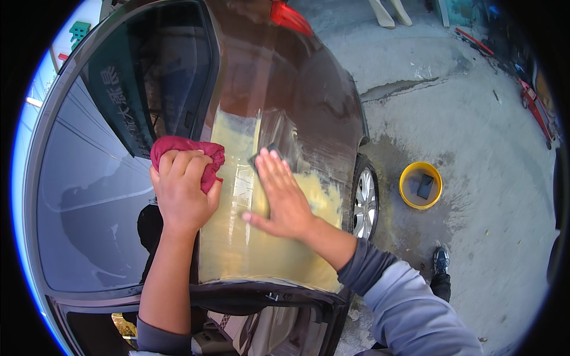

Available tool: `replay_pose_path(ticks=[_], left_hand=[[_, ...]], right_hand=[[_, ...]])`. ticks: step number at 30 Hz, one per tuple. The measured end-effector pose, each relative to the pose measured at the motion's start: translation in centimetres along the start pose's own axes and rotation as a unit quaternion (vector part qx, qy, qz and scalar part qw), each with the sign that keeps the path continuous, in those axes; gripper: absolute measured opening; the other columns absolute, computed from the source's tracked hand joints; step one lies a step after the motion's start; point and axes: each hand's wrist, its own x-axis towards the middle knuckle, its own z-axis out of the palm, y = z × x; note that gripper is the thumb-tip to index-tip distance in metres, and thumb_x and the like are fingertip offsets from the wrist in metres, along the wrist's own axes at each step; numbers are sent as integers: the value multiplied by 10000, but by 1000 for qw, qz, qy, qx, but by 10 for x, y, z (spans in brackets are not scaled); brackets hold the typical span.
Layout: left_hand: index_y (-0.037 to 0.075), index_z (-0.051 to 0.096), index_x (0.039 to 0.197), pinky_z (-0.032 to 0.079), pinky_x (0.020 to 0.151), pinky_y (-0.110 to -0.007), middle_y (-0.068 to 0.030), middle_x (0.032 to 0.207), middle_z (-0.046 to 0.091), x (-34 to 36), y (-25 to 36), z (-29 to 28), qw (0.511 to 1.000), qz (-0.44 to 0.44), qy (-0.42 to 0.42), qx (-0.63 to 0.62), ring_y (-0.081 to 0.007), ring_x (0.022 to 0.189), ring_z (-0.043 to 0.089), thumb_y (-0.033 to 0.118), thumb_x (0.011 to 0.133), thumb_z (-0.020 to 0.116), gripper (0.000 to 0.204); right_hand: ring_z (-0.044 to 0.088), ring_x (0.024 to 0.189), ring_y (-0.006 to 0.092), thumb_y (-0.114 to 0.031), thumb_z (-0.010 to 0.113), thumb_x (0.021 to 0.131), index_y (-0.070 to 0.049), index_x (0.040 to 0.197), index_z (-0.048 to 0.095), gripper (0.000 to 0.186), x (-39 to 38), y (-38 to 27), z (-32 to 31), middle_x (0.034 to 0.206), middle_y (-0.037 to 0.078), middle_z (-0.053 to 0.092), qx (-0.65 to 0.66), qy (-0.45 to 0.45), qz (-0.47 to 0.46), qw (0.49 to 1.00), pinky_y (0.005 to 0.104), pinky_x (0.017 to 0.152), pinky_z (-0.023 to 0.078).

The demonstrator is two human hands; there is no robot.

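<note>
My left hand (185,193) is closed around a bunched dark red cloth (212,155), above the edge between the rear window and the painted panel. My right hand (284,199) lies with fingers stretched out together over a dark sanding pad (253,162), pressing it to the panel; most of the pad is hidden beneath the palm. Pale yellow filler (267,255) coats this part of the brown car (267,65). Its surface looks wet and shiny in the middle, and greyish smears run along its far edge.
To the right, a yellow bucket (405,193) of cloudy water with a dark block (424,186) in it stands on the wet concrete floor (475,237). The car's wheel (365,203) is between panel and bucket. At the near side lies an open door gap (279,326). A red floor jack (536,110) sits far right.
</note>
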Motion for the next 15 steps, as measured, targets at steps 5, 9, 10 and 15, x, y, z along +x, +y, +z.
replay_pose_path(ticks=[5,9,10,15], left_hand=[[127,753,1062,440,1000,-513,-24,1161,719,0,-1,0,1000,2,3,-2,-301,1164,623,132,667,836,404],[110,750,1053,444,1013,-508,-44,1164,723,-1,0,1,1000,0,2,1,-325,1166,622,109,673,797,382],[110,750,1053,444,1015,-508,-44,1164,722,-1,-1,1,1000,1,3,2,-326,1167,621,109,675,797,382],[121,753,1057,441,1018,-512,-27,1160,721,-2,-2,2,1000,6,10,-4,-305,1162,623,129,670,829,394]], right_hand=[[149,1681,413,-684,612,990,74,1699,216,1111,-15,1,-8,1784,297,191,-25,-47,-44,998,496,1375,114],[153,1684,398,-670,599,1007,84,1694,220,1088,79,49,-8,1786,288,199,-7,51,34,998,484,1374,130],[157,1683,397,-668,597,1009,87,1692,226,1083,88,50,-7,1785,290,201,-10,59,46,997,482,1373,134],[183,1673,423,-704,634,961,92,1690,238,1150,-14,-24,9,1785,278,221,-13,0,-25,1000,515,1370,115]])
